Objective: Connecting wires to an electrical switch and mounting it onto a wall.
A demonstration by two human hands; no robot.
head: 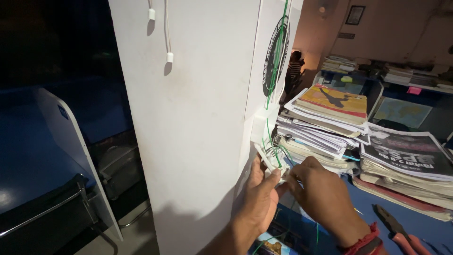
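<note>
Both hands meet at the white pillar's (198, 141) near right edge: left hand (262, 193) and right hand (321, 196) pinch the green wire (276, 75), which runs straight up.

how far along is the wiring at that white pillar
Looks done: a green wire already runs down the corner of the white pillar into a small white box. In hand: the left hand and right hand pinch the loose wire ends just below the box. Left, it seems: those ends hang unjoined, and the red-handled pliers lie unused on the blue table.
</note>
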